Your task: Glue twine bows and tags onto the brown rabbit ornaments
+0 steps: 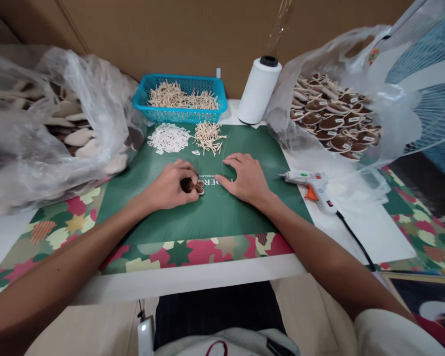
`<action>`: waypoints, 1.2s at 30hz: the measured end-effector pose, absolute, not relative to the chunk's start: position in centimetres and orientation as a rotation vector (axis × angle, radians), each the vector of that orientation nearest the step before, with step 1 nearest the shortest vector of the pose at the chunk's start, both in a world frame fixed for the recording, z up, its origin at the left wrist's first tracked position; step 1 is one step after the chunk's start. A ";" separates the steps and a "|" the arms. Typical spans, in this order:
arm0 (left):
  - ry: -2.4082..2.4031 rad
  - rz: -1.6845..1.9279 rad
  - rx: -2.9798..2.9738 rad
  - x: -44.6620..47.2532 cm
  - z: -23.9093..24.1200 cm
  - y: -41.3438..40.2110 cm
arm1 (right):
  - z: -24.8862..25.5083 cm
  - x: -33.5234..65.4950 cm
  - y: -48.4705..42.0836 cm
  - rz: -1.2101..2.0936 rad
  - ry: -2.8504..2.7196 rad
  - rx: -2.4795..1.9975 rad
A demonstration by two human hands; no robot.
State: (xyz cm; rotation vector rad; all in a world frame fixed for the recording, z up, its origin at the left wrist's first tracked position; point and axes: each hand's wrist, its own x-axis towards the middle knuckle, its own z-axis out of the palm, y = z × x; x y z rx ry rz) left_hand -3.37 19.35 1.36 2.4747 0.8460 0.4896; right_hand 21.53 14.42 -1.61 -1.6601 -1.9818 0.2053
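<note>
Over the green mat (163,225), my left hand (174,185) is closed around a small brown piece with a pale edge (199,188); the fingers cover most of it. My right hand (246,179) rests to the right with fingers apart and holds nothing. Beyond the hands lie a pile of small white labels (169,138) and a pile of short cream cord pieces (208,136). A single label (196,153) sits just in front of these piles.
A blue basket (181,116) of cord pieces and a white thread cone (259,90) stand at the back. Plastic bags (92,94) flank the mat; the right one holds small brown shoe-like pieces (332,121). A glue gun (311,185) lies right, near a fan (426,89).
</note>
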 end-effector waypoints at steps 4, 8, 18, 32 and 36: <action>0.895 0.459 2.473 -3.4 1.3 19.3 | -1.0 21.0 14.1 0.290 -1.993 -1.652; 0.920 0.439 2.463 -3.6 1.3 19.4 | -0.7 20.6 13.8 0.311 -2.031 -1.672; 0.686 0.516 2.599 -3.6 0.7 19.7 | -0.8 20.8 13.9 0.729 -1.682 -1.492; 0.727 0.683 2.287 -3.8 1.3 19.7 | 1.4 20.4 13.7 1.597 -0.863 -1.074; 0.793 0.802 2.044 -3.3 1.8 19.0 | 2.2 19.1 12.4 1.789 -0.690 -1.006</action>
